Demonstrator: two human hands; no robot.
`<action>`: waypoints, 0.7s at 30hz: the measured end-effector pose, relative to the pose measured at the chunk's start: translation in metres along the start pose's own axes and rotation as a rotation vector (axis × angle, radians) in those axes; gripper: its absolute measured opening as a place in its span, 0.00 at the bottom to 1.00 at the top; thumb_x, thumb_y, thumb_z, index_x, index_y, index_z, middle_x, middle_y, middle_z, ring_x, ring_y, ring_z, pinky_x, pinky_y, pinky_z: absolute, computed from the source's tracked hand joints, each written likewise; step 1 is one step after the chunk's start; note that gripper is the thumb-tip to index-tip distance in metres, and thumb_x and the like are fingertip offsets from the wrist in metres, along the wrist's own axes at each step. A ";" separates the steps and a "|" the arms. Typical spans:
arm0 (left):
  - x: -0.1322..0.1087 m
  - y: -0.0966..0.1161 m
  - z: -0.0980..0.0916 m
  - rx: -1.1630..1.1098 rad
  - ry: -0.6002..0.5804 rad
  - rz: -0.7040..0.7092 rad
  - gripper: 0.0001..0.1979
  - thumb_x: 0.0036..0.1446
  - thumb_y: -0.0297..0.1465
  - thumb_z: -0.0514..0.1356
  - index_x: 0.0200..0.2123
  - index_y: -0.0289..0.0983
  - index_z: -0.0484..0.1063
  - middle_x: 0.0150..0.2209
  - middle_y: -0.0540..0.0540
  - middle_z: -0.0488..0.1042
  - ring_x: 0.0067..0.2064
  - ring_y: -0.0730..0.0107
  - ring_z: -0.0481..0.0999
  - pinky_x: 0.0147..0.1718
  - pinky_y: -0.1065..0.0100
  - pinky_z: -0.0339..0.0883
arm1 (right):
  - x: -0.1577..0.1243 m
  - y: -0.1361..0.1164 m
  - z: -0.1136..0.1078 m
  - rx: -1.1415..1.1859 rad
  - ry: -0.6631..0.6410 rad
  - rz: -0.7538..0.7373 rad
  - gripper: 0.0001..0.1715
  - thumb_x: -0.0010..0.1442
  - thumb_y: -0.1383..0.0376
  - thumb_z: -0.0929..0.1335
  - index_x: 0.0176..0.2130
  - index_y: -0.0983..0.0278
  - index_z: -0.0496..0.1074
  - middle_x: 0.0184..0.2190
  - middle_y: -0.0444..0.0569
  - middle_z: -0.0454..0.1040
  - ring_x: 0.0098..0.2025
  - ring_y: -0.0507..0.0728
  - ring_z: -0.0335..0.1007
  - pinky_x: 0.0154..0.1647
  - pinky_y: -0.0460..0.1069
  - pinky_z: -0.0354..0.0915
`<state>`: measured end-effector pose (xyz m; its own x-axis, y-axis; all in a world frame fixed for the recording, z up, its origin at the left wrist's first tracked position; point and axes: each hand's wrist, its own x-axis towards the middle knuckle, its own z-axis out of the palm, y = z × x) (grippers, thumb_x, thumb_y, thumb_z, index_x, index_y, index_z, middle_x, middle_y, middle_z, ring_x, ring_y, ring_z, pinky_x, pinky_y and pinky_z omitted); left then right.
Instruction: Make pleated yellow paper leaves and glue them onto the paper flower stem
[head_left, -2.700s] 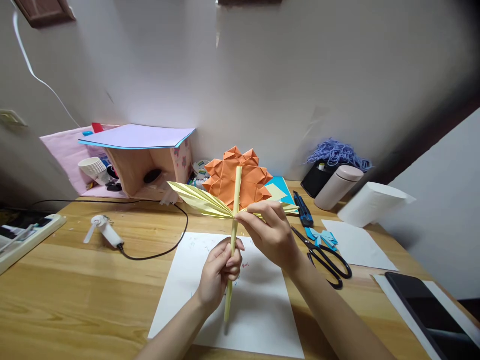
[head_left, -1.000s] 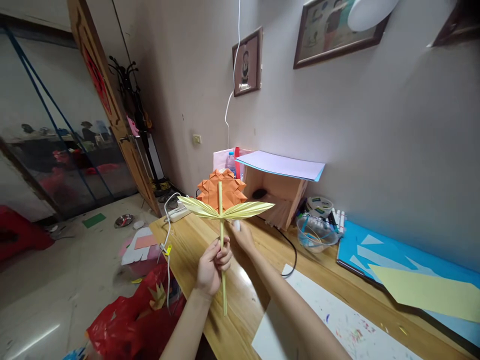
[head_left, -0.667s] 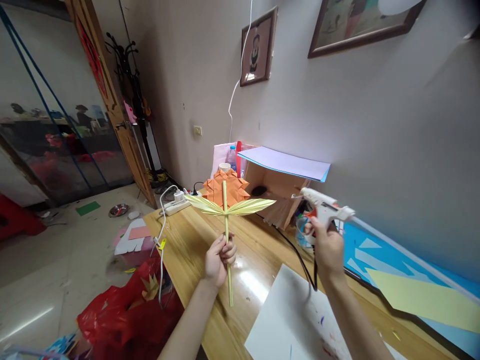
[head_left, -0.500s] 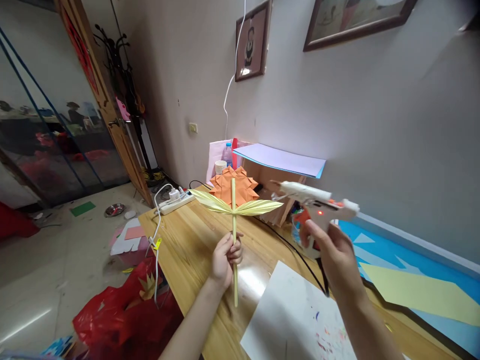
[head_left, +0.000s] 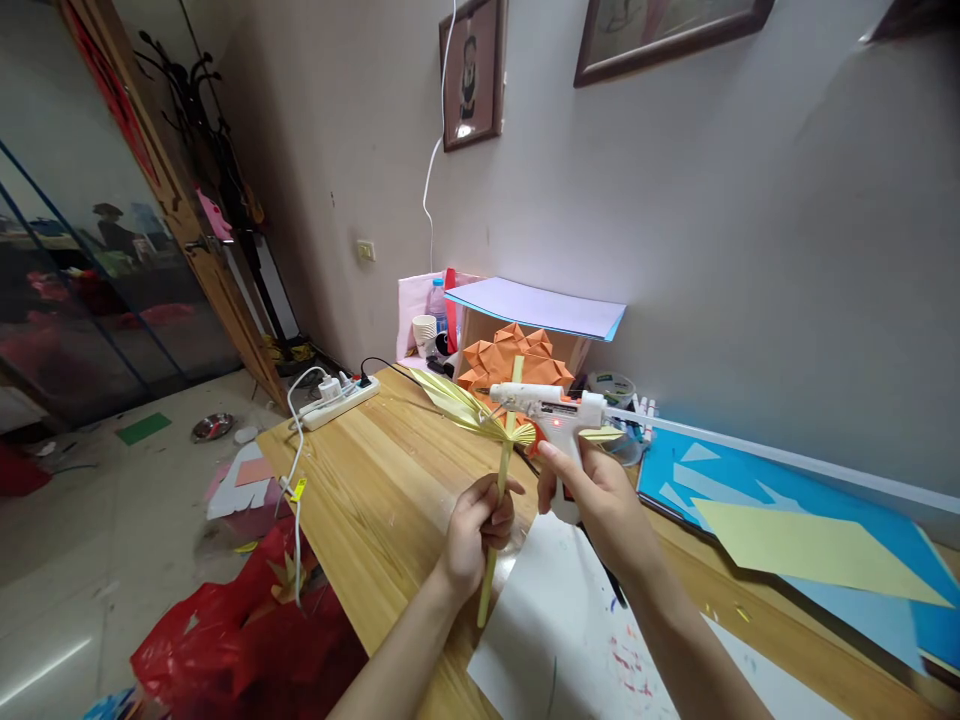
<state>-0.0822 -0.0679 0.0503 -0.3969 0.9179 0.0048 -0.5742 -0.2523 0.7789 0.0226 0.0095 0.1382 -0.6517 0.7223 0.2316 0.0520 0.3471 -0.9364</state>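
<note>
My left hand [head_left: 480, 525] is closed around the yellow stem of a paper flower [head_left: 517, 355], which tilts slightly to the right above the table. The flower has a folded orange head and pleated pale-yellow leaves [head_left: 457, 405] on either side of the stem. My right hand [head_left: 600, 490] grips a white hot glue gun [head_left: 555, 408] by its handle, with a finger at the orange trigger and a red light lit on its body. The gun passes in front of the flower, its nozzle pointing left, and hides part of the stem and the right leaf.
White paper [head_left: 540, 610] with paint marks lies on the wooden table [head_left: 375, 460]. A white power strip [head_left: 341, 403] sits at its left edge. Blue and yellow paper sheets [head_left: 817, 540] are at the right. Behind stands a box topped with lilac paper [head_left: 540, 303]. Red plastic [head_left: 195, 630] covers the floor at left.
The glue gun has moved left from beside the flower to in front of its stem. The flower has tilted to the right, and the view has turned slightly right.
</note>
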 end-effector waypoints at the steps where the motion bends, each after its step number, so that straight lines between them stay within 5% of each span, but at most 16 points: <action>1: 0.000 0.000 0.000 0.001 0.000 0.002 0.15 0.52 0.41 0.60 0.33 0.32 0.70 0.19 0.56 0.49 0.20 0.81 0.42 0.18 0.74 0.34 | -0.001 -0.001 0.000 -0.011 0.008 -0.002 0.25 0.60 0.51 0.62 0.19 0.63 0.63 0.15 0.42 0.65 0.21 0.51 0.58 0.25 0.47 0.54; 21: 0.000 -0.002 0.001 0.051 -0.040 -0.030 0.15 0.53 0.41 0.58 0.33 0.33 0.67 0.20 0.57 0.50 0.19 0.82 0.42 0.18 0.74 0.33 | 0.004 -0.006 -0.019 0.059 -0.053 0.130 0.31 0.57 0.50 0.61 0.12 0.65 0.65 0.10 0.46 0.63 0.17 0.50 0.54 0.20 0.45 0.53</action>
<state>-0.0802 -0.0674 0.0498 -0.3508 0.9364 0.0050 -0.5475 -0.2094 0.8101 0.0340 0.0216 0.1500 -0.6818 0.7253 0.0949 0.0944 0.2159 -0.9718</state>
